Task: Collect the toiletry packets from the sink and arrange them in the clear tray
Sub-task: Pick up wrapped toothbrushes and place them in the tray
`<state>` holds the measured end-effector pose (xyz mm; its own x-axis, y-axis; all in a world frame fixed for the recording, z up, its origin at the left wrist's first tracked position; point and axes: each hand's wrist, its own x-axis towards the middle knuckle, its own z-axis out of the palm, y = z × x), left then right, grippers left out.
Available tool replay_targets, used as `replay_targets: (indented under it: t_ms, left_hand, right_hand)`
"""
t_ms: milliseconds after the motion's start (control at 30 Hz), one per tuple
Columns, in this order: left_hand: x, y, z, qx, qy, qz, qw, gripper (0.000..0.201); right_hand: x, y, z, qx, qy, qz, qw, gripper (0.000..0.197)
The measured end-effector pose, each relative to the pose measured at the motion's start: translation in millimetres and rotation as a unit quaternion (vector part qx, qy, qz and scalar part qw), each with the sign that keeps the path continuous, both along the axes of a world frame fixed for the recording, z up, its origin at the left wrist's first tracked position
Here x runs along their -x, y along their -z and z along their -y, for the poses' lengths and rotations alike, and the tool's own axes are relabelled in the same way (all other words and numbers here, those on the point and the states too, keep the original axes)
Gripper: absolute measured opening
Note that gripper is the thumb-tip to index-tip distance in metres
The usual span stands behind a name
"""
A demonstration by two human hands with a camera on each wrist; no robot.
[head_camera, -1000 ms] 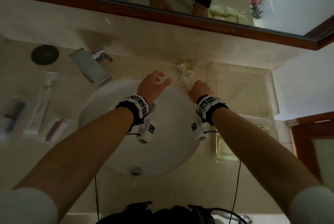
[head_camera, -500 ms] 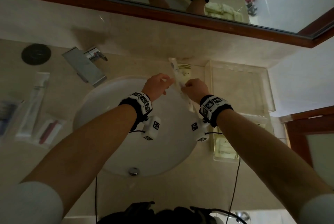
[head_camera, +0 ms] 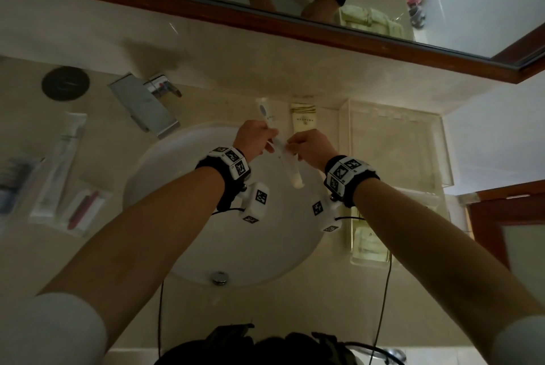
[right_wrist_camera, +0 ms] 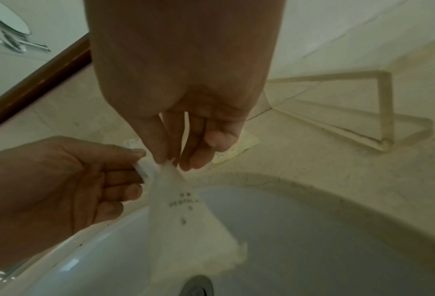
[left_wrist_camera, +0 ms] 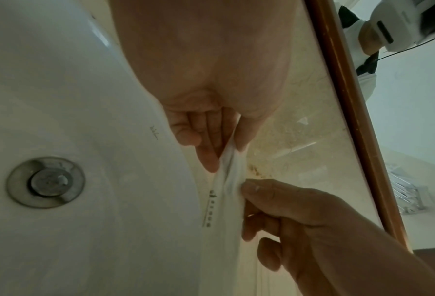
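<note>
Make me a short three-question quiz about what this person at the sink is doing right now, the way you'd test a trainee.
1. True or false: the white dental kit packet is pinched by both the left hand and the right hand.
2. Multiple choice: the yellowish packet lies (A) in the sink basin, (B) on the counter between the basin and the clear tray, (C) in the left hand.
3. Fill in: the held packet hangs above the ____.

Key: 1 true; 2 B; 3 sink basin.
</note>
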<state>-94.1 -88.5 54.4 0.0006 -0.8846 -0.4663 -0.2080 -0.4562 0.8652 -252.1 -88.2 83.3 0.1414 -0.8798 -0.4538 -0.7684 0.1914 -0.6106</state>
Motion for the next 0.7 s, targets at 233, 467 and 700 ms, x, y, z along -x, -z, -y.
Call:
replay_targets:
  t_ms: [233,467,700]
  left_hand:
    - [-21.5,9.9,0.1,-0.011,-0.010,0.026,1.000,0.018]
    - [-36.1,14.1,-2.3,-0.002,-0.011,0.049,0.999,0.019]
    - [-44.0,13.7,-1.4,-0.003,-0.008,0.057,0.998,0.022]
  right_hand:
    - [6.1,14.1,24.1,0.095,0.006,-0.132,0.987,0.046]
    - [7.8,28.0,38.6,0.064,-0.052,-0.203,0.976,0.082]
    - [3.4,39.5,41.5,0.054,-0.051,-0.218,0.973,0.086]
